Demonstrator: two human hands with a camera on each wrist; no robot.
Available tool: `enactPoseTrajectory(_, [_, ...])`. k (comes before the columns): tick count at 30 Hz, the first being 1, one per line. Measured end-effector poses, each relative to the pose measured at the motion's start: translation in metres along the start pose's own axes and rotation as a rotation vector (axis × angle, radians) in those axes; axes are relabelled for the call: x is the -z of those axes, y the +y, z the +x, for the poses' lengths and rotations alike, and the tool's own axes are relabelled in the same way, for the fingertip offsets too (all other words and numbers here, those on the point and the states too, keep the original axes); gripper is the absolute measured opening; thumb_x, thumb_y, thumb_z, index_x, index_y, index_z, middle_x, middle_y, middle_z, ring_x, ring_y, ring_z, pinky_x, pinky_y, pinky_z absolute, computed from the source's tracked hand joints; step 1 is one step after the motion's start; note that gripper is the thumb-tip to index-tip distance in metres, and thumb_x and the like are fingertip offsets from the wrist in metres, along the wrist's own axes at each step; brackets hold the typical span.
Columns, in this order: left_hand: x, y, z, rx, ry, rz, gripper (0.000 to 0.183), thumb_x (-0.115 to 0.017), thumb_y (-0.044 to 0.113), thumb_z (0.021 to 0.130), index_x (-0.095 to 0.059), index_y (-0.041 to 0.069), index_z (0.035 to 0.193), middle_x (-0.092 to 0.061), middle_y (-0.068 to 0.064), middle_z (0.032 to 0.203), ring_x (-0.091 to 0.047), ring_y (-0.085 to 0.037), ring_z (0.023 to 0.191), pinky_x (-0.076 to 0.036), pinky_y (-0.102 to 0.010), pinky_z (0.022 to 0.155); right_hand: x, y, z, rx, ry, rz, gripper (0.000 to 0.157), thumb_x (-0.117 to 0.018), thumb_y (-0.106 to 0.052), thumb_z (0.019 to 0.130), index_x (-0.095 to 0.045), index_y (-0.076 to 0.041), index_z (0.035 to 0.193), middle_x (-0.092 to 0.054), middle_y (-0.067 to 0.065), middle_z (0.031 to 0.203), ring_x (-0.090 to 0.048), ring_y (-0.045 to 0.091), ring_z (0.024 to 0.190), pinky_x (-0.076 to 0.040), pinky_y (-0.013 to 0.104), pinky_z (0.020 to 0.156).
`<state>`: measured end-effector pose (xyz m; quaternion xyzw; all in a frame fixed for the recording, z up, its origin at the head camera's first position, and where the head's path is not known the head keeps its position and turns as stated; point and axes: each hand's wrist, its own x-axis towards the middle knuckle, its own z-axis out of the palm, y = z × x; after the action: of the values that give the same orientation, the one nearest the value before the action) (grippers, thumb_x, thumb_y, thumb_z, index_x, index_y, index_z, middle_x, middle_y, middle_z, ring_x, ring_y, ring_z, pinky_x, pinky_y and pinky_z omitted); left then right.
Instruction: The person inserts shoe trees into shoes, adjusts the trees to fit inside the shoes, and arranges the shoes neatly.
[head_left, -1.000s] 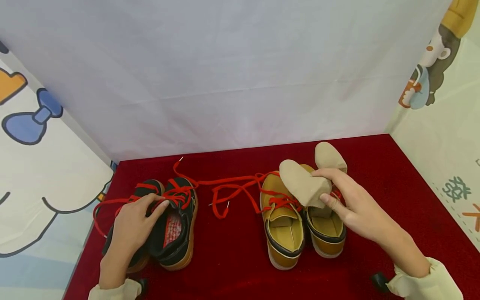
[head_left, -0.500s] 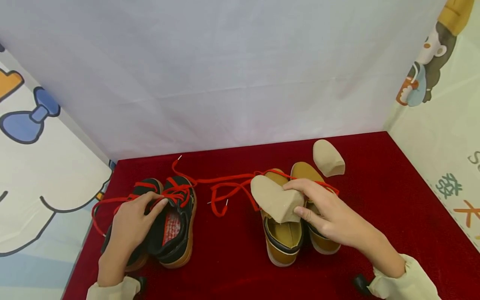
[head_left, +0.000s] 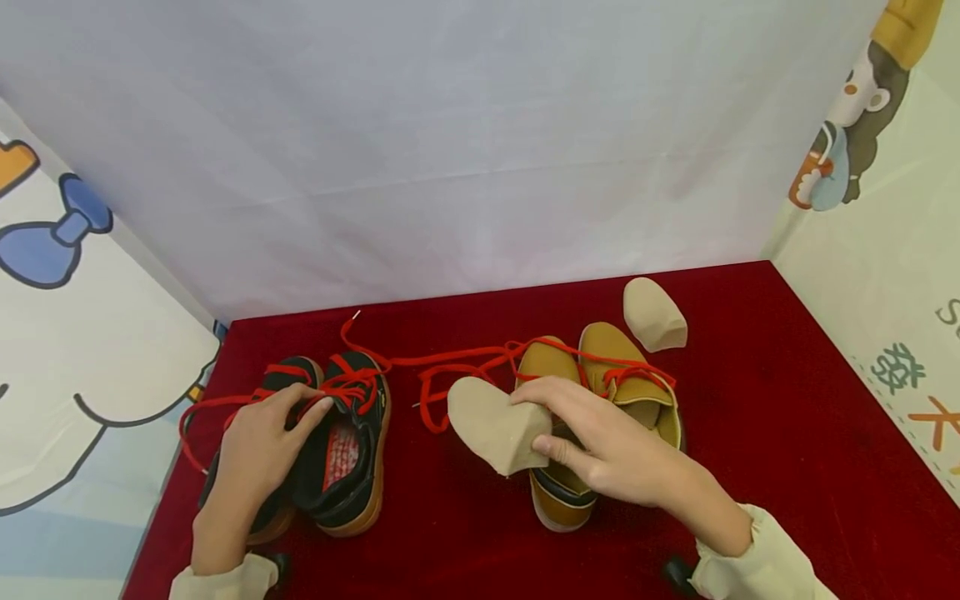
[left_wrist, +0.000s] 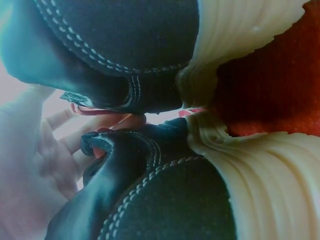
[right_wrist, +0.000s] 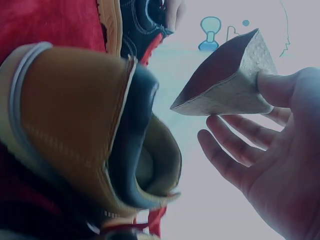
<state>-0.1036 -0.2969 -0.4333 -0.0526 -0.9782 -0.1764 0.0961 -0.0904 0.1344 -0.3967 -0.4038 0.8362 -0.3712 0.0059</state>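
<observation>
My right hand grips a beige toe-shaped shoe insert at its blunt end, thumb on the near side. In the right wrist view the insert shows hollow inside, held beside a tan shoe's heel. In the head view it hangs to the left of the tan left shoe, overlapping its edge. The tan right shoe stands alongside, partly behind my hand. My left hand pinches the tongue of the black right shoe, covering much of the black left shoe.
Another beige insert lies behind the tan shoes on the red cloth. Loose red laces stretch between the two pairs. A white curtain closes off the back, and printed panels stand at both sides.
My right hand has carried the insert leftward and slightly nearer, from over the tan right shoe to the left of the tan left one. My left hand stays where it was.
</observation>
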Motion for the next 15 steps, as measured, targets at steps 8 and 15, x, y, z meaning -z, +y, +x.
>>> enactPoseTrajectory(8, [0.001, 0.000, 0.000, 0.013, -0.014, 0.001, 0.039, -0.061, 0.054, 0.102, -0.074, 0.022, 0.119, -0.080, -0.009, 0.104, -0.072, -0.037, 0.093, -0.054, -0.059, 0.079, -0.016, -0.010, 0.015, 0.056, 0.002, 0.040, 0.037, -0.059, -0.021, 0.107, -0.050, -0.022, 0.143, -0.057, -0.009, 0.139, -0.054, 0.008, 0.124, -0.047, 0.033, 0.107])
enactPoseTrajectory(15, [0.001, -0.001, -0.001, 0.033, -0.031, -0.009, 0.040, -0.061, 0.055, 0.102, -0.073, 0.021, 0.120, -0.079, -0.011, 0.108, -0.071, -0.040, 0.097, -0.054, -0.061, 0.080, -0.031, -0.018, 0.026, 0.043, -0.017, 0.074, 0.038, -0.061, -0.022, 0.105, -0.052, -0.025, 0.142, -0.056, -0.014, 0.139, -0.053, 0.004, 0.124, -0.049, 0.031, 0.105])
